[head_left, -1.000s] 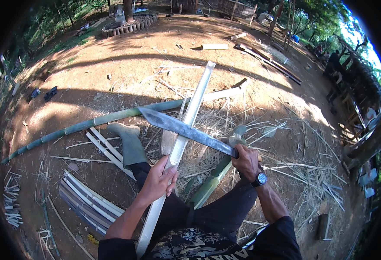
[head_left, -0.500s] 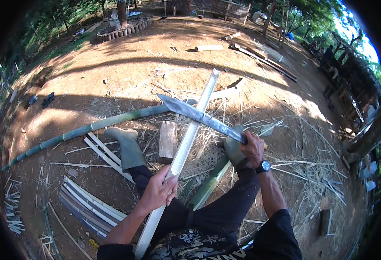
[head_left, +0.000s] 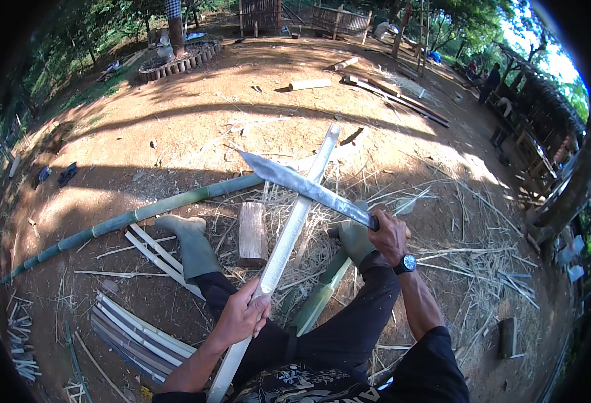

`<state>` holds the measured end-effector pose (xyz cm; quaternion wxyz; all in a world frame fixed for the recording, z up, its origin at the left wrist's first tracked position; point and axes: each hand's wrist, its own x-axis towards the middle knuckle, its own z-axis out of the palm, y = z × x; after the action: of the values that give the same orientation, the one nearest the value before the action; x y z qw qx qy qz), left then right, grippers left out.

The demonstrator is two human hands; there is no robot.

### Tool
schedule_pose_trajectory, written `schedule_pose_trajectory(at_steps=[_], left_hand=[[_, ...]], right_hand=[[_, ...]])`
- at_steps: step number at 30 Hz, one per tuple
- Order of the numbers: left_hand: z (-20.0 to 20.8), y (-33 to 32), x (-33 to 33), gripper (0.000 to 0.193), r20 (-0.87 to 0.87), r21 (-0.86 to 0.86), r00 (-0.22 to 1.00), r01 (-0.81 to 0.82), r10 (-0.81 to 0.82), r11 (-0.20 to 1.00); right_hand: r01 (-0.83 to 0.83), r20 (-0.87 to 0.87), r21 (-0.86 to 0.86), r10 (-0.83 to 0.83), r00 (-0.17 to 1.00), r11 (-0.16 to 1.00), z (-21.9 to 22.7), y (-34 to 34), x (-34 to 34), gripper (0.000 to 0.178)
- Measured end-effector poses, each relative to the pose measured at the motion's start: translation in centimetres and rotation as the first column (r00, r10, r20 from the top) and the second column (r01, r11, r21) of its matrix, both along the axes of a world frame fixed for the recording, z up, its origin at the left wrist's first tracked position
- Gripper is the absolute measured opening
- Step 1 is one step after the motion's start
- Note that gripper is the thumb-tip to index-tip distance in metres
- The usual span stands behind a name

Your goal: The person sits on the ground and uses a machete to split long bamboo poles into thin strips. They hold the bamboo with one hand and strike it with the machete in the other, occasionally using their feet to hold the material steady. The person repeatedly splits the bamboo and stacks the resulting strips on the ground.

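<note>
The left hand point(head_left: 245, 314) is closed around a pale strip point(head_left: 285, 248), thumb on top, the fingers mostly wrapped out of sight beneath it. The strip slants up and away from the person, past the left side of the lap, its far end over the sunlit ground. The right hand point(head_left: 388, 236), below a wristwatch point(head_left: 406, 263), is clenched on the handle of a long knife point(head_left: 282, 176), whose blade lies across the strip toward its far end, tip pointing up and left.

The blade covers a short length of the strip; whether its edge bites in cannot be told. The fist hides most of the handle, with only a light butt showing beyond it. The strip's near end runs out at the lower edge. A green pole point(head_left: 148, 211) passes behind blade and strip, and a person point(head_left: 490, 84) in the far shade is hard to make out.

Compared with a second ago, the blade crosses the strip nearer its far end, and the wood block point(head_left: 252, 235), then largely covered, stands in plain view. The left hand keeps its hold at about the same place.
</note>
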<state>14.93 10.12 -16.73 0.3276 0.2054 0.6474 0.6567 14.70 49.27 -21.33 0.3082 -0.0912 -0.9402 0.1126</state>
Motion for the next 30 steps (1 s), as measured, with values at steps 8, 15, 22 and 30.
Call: schedule_pose_trajectory(at_steps=[8,15,22,30], left_hand=[[0.1,-0.8,0.9,0.034,-0.001,-0.006,0.996,0.087,-0.087,0.996],[-2.4,1.7,-2.9,0.027,0.087,0.074,0.992,0.085,-0.092,0.994],[-1.9,4.0,-4.3,0.030,0.098,0.049,0.994,0.037,-0.042,0.998],[-2.5,4.5,-4.0,0.026,-0.097,-0.114,0.994,0.033,-0.044,0.993]], right_hand=[[0.451,-0.038,-0.282,-0.480,0.876,0.846,-2.2,9.0,-0.8,0.018],[-0.031,-0.057,-0.920,-0.055,0.997,0.391,1.9,-1.7,1.0,0.016],[-0.210,-0.204,-0.916,0.052,0.978,0.343,3.3,-8.9,-2.3,0.029],[-0.221,-0.205,-0.932,0.084,0.975,0.287,3.3,-12.0,-3.8,0.028]])
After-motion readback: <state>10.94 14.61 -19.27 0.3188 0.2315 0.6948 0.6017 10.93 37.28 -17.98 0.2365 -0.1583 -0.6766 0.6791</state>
